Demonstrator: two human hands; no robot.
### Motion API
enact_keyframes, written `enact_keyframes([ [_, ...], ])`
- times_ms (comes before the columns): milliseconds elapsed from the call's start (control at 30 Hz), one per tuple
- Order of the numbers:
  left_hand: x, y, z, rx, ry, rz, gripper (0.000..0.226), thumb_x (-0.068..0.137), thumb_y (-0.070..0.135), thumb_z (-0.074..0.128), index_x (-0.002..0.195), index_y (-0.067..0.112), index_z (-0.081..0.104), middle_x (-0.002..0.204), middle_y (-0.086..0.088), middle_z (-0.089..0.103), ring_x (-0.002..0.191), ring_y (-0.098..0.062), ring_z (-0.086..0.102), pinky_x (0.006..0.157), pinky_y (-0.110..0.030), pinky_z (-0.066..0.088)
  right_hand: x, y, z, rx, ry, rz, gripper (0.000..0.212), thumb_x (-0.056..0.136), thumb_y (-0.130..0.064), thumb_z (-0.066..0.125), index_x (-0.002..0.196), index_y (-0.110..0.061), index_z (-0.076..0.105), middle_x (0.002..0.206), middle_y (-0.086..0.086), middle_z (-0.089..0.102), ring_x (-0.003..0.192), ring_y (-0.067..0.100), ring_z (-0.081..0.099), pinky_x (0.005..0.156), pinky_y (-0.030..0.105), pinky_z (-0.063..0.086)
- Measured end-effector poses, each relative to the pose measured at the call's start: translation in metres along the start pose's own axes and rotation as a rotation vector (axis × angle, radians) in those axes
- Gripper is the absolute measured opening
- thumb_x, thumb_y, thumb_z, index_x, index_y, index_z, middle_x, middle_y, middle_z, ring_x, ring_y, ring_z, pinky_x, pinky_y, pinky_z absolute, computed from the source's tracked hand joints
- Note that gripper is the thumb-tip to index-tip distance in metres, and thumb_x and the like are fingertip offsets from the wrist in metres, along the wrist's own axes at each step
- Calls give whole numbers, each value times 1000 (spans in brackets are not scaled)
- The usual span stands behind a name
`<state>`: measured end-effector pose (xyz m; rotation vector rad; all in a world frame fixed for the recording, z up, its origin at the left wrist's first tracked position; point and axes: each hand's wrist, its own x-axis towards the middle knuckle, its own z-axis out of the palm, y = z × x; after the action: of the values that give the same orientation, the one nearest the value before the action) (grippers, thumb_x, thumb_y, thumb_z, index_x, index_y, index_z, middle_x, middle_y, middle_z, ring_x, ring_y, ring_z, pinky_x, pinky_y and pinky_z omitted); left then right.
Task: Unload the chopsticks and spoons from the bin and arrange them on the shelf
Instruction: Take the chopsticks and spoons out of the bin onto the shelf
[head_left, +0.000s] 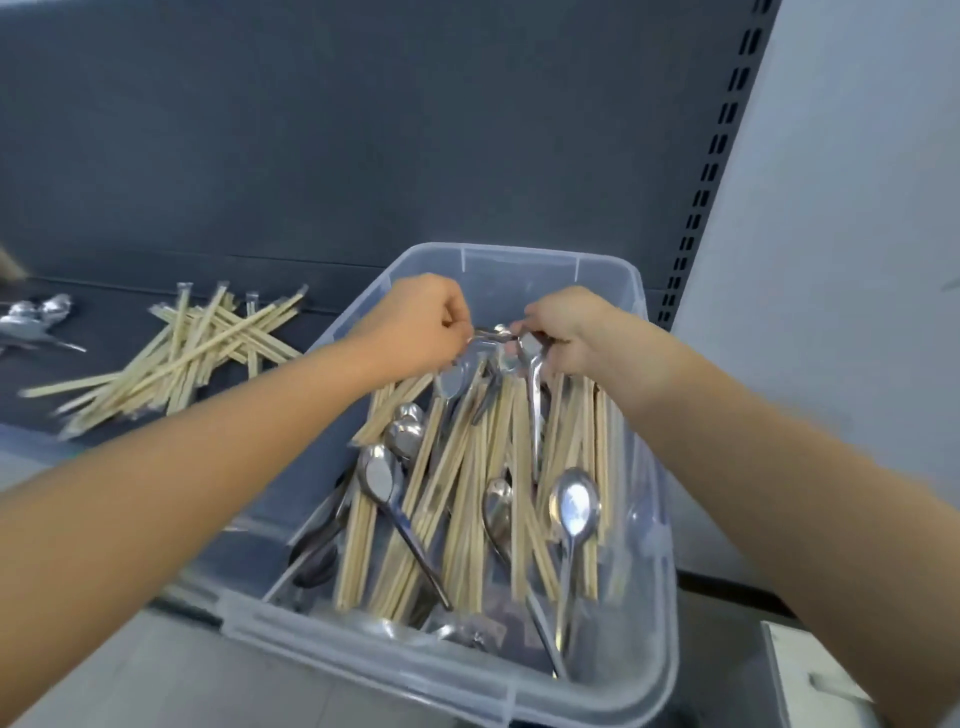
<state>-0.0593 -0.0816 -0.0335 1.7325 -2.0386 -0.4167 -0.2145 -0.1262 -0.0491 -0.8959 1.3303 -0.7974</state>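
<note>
A clear plastic bin (613, 691) sits in front of me, full of wrapped wooden chopsticks (467, 499) and steel spoons (574, 506). Both hands are over the far end of the bin. My left hand (415, 325) is closed on a spoon (452, 376) that hangs bowl down. My right hand (569, 332) grips the handle ends of other spoons (535, 405), which also hang into the bin. The two hands nearly touch, and the fingertips hide how the handles are held.
On the dark shelf (130, 338) to the left lies a loose pile of wrapped chopsticks (192, 353). A few spoons (39, 319) lie at the far left edge. The slotted shelf upright (711, 171) rises behind the bin at right, beside a white wall.
</note>
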Motion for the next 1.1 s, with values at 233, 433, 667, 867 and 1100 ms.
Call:
enact_keyframes([
  [233, -37, 20, -5, -243, 38, 252, 6, 80, 13, 75, 84, 9, 73, 76, 0, 73, 69, -9, 68, 72, -25, 55, -10, -7, 29, 191, -241, 167, 14, 93, -7, 42, 89, 1, 54, 81, 14, 54, 62, 26, 58, 60, 36, 46],
  [433, -22, -7, -24, -297, -161, 64, 37, 74, -5, 72, 91, 17, 48, 77, -4, 67, 65, -19, 56, 65, -30, 47, 7, -3, 34, -5, -245, 87, 22, 95, 8, 32, 84, -2, 48, 67, 13, 51, 48, 16, 54, 38, 20, 44],
  [667, -18, -51, 14, 406, -502, -171, 47, 79, 33, 75, 115, 15, 51, 97, 2, 51, 89, -18, 51, 74, -28, 42, 2, 2, 35, -125, -232, 56, 14, 95, 7, 42, 104, 1, 51, 69, 16, 57, 35, 12, 57, 33, 17, 43],
  [867, -9, -57, 16, 325, -544, -241, 28, 85, 29, 70, 103, 12, 59, 93, -1, 59, 83, -17, 54, 74, -25, 43, -2, 3, 31, -114, -199, -11, 32, 97, 3, 39, 128, -1, 46, 77, 21, 58, 56, 20, 59, 37, 22, 48],
  [1100, -8, -55, -1, 86, -320, -307, 9, 90, 14, 62, 99, 13, 60, 86, -2, 61, 66, -20, 62, 80, -35, 56, -11, 1, 32, -244, -171, -42, 30, 97, -1, 44, 126, -2, 47, 87, 23, 59, 55, 21, 57, 39, 23, 49],
])
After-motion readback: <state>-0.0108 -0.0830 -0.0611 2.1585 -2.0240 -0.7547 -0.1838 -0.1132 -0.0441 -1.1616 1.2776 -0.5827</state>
